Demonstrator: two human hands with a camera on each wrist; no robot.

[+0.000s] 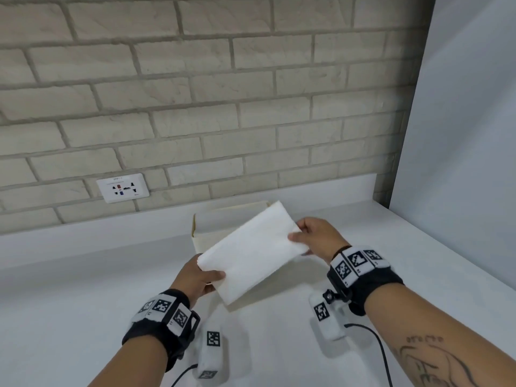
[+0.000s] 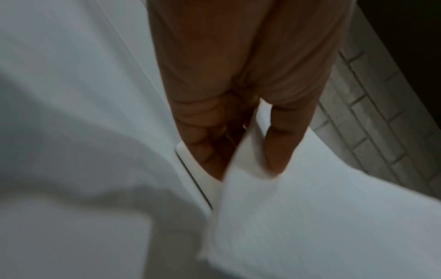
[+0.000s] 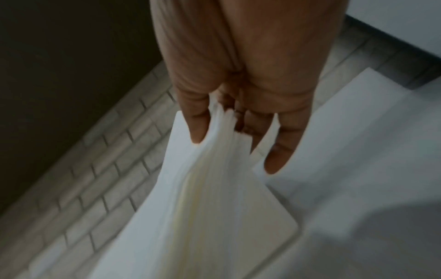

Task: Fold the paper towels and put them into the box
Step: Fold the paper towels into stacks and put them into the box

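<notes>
Item one, far left on the brick wall (image 1: 195,88): a white wall socket (image 1: 122,187), set just above the white counter (image 1: 69,289) and playing no part in the work. Item two, my left hand (image 1: 195,277): thumb on top and fingers beneath, pinching the near left corner of the folded paper towels (image 1: 251,250); in the left wrist view the thumb (image 2: 281,143) presses the sheet down against the fingers under it, a grip that keeps the layers from sliding apart. Item three, the folded paper towels themselves: a flat white rectangle, held off the counter, tilted with its far corner raised, stretched between both hands so the fold stays closed. Item four, the box (image 1: 201,233): pale cardboard, open at the top, standing on the counter near the wall, directly under and behind the towels and mostly hidden by them; I judge the stack is held over the opening ready to be lowered in, though how much already lies inside I cannot tell. Item five, my right hand (image 1: 315,236): pinching the opposite short edge, thumb above, fingers below; the right wrist view shows several layers (image 3: 214,151) gathered at the fingertips, blurred. Item six, far right: a plain white panel (image 1: 460,135) standing upright at the counter's end.
</notes>
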